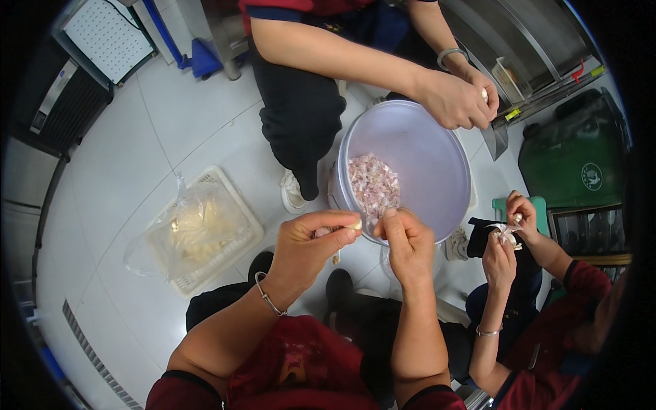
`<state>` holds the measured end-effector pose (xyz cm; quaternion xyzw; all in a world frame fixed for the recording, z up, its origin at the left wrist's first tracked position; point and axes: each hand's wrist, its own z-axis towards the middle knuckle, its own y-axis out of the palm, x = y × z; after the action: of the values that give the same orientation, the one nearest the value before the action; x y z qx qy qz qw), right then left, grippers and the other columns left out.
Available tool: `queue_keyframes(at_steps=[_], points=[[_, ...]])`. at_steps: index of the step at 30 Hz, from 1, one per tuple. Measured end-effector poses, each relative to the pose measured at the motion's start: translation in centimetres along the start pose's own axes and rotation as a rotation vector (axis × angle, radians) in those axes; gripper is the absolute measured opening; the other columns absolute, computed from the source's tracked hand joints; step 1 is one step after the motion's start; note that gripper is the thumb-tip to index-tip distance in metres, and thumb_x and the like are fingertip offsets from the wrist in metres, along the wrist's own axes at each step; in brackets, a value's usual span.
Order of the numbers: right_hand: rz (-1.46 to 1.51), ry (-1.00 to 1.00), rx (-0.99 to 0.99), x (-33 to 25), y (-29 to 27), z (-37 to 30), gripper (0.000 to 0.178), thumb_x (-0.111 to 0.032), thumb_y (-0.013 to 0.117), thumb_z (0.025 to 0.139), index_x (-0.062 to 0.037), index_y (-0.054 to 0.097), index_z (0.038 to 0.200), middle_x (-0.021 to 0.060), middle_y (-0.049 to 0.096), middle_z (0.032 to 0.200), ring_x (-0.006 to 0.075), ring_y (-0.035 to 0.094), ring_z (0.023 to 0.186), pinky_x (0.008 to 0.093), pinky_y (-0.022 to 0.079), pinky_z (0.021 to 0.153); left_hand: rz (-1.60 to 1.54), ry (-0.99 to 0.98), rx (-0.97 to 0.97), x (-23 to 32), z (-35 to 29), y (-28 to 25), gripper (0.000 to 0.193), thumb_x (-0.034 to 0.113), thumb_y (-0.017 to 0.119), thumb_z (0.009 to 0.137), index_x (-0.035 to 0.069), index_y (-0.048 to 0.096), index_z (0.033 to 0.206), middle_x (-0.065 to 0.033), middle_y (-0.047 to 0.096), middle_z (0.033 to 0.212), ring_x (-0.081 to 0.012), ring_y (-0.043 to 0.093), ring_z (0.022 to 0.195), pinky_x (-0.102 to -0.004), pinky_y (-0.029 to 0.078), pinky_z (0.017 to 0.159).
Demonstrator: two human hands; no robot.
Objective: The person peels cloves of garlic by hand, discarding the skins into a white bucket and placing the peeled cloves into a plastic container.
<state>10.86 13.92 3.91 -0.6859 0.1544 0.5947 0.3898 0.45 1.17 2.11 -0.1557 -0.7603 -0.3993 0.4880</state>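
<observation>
A small, smooth, cream-coloured garlic clove (356, 224) is held between the thumb and forefinger of the left hand (311, 249), just in front of the near rim of a round, pale lilac bucket (437, 157); purplish, papery scraps (322, 232) are cupped under the same fingers. The right hand (408, 244) is held just beside it, fingers curled in and thumb tip set against the forefinger; whether a shred of skin is pinched there cannot be told. The bucket's smooth inner wall is left bare on its right side, while dry, flaky pink-and-white peelings (372, 183) are heaped at its left. To the left, on glossy white floor tiles (123, 184), a rectangular white plastic basket (254, 220) is lined with a crumpled, see-through bag (152, 240), in which pale yellow, rounded pieces (198, 229) are gathered. Beyond the bucket, a whitish piece (484, 94) is gripped in the hands of a co-worker (454, 99). At the right, thin, papery garlic skin (507, 234) is handled by another co-worker (501, 263), near a green bin (567, 160).
</observation>
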Motion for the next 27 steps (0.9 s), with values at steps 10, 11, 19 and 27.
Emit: queue_keyframes(at_steps=[10, 11, 19, 27], points=[[0.112, 0.117, -0.163, -1.2, 1.3, -0.5, 0.011, -0.012, 0.068, 0.083, -0.0036, 0.062, 0.081, -0.0052, 0.051, 0.063, 0.0031, 0.04, 0.058, 0.0189, 0.035, 0.054, 0.439, 0.302, 0.033, -0.2, -0.2, -0.2, 0.015, -0.005, 0.066, 0.077, 0.001, 0.069, 0.09, -0.0106, 0.064, 0.105, -0.0036, 0.055, 0.066, -0.017, 0.045, 0.052], [0.126, 0.107, -0.17, -1.2, 1.3, -0.6, 0.011, -0.012, 0.067, 0.084, -0.0037, 0.061, 0.082, -0.0052, 0.051, 0.063, 0.0031, 0.041, 0.058, 0.019, 0.036, 0.054, 0.434, 0.301, 0.035, -0.1, -0.2, -0.2, 0.014, -0.006, 0.066, 0.077, 0.0, 0.069, 0.09, -0.0105, 0.064, 0.104, -0.0034, 0.055, 0.065, -0.0168, 0.045, 0.052], [0.183, 0.17, -0.206, -1.1, 0.7, -0.3, 0.021, -0.018, 0.054, 0.094, -0.0044, 0.056, 0.077, -0.0035, 0.054, 0.064, 0.0039, 0.046, 0.059, 0.0197, 0.037, 0.054, 0.412, 0.325, 0.014, -0.2, -0.3, -0.2, 0.014, -0.007, 0.067, 0.075, -0.001, 0.068, 0.087, -0.0113, 0.066, 0.102, -0.0032, 0.055, 0.063, -0.0165, 0.045, 0.053], [0.364, 0.14, -0.128, -0.7, -0.1, -0.2, 0.008, -0.008, 0.063, 0.087, -0.0017, 0.066, 0.09, -0.0031, 0.057, 0.069, 0.0027, 0.046, 0.06, 0.0179, 0.037, 0.055, 0.262, 0.212, 0.02, 0.2, -0.3, 0.2, 0.015, -0.006, 0.067, 0.076, 0.0, 0.068, 0.089, -0.0101, 0.066, 0.101, -0.0025, 0.054, 0.064, -0.0163, 0.045, 0.054]])
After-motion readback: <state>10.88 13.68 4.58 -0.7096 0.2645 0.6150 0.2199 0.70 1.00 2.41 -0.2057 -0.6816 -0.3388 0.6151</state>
